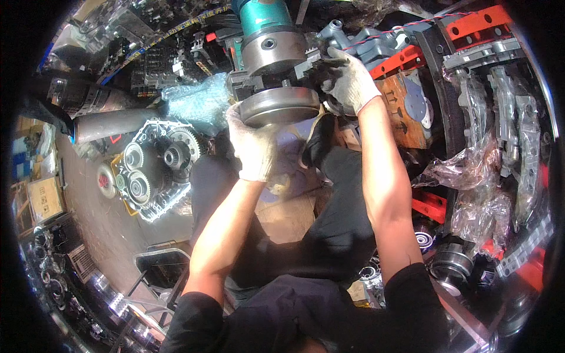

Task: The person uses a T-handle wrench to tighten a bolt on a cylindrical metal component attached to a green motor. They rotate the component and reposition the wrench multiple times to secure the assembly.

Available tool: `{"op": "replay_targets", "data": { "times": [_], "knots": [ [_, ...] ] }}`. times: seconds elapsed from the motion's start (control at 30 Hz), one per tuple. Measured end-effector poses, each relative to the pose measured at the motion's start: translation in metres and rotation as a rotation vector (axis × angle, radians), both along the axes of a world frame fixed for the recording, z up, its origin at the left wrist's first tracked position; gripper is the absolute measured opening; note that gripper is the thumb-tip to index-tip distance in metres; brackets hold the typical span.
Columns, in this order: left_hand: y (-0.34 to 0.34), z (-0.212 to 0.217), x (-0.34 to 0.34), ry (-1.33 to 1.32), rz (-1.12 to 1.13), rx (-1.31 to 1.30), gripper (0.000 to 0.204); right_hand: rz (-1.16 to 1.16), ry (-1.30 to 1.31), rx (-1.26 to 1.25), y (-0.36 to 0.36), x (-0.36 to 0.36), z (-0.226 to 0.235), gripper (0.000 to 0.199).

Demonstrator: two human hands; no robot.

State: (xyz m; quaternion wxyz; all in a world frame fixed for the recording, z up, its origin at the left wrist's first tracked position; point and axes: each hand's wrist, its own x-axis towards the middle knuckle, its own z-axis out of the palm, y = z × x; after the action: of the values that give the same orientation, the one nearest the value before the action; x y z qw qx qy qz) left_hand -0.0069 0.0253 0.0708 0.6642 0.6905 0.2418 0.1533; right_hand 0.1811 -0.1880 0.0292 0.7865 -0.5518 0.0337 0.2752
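Note:
A steel chuck (274, 52) hangs below a teal machine head (265, 15) at the top middle. Between its jaws sits a round metal drum (279, 105), lying level. My left hand (253, 144), in a pale work glove, grips the drum's left edge from beneath, some fingers hidden behind it. On the other side, my right hand (351, 82) reaches up beside the chuck's right jaw (309, 66). Its glove is blackened over the palm and fingers. The fingers bend around something dark there, which shadow keeps from showing clearly.
An open gearbox housing (158, 167) with several gears stands on the floor to the left. Clear plastic wrap (197, 101) lies behind it. Red beams (479, 25) and a rack of plastic-wrapped metal castings (471, 194) line the right. A cardboard box (46, 199) stands far left.

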Motion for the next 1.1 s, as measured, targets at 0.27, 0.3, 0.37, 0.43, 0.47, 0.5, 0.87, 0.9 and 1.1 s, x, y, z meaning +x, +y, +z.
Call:
{"op": "replay_targets", "data": {
  "times": [0.27,0.3,0.37,0.43,0.47,0.5,0.87,0.9,1.1],
  "knots": [
    [0.007,0.006,-0.001,0.031,0.004,0.037,0.067,-0.299,0.292,-0.036,0.024,-0.012,0.064,0.017],
    [0.007,0.006,-0.002,0.022,0.005,0.058,0.068,-0.332,0.286,-0.050,0.026,-0.012,0.064,0.017],
    [0.010,0.006,-0.003,0.009,-0.004,0.063,0.071,-0.368,0.259,-0.067,0.025,-0.010,0.057,0.016],
    [0.012,0.006,-0.004,-0.014,-0.003,0.101,0.074,-0.290,0.183,-0.060,0.013,-0.005,0.044,0.016],
    [0.013,0.007,-0.004,-0.022,0.000,0.131,0.075,-0.259,0.169,-0.055,0.005,-0.003,0.037,0.017],
    [0.015,0.008,-0.004,-0.017,0.003,0.159,0.076,-0.278,0.251,0.078,-0.003,-0.001,0.031,0.018],
    [0.015,0.021,-0.007,0.005,0.028,0.051,0.071,0.189,-1.122,-1.081,0.054,-0.029,0.250,0.041],
    [0.014,0.023,-0.007,0.001,0.024,0.050,0.071,0.286,-1.123,-1.156,0.075,-0.027,0.263,0.038],
    [0.019,0.024,-0.011,0.031,0.030,-0.057,0.069,0.694,-1.288,-1.373,0.159,-0.030,0.274,0.027]
  ]
}}
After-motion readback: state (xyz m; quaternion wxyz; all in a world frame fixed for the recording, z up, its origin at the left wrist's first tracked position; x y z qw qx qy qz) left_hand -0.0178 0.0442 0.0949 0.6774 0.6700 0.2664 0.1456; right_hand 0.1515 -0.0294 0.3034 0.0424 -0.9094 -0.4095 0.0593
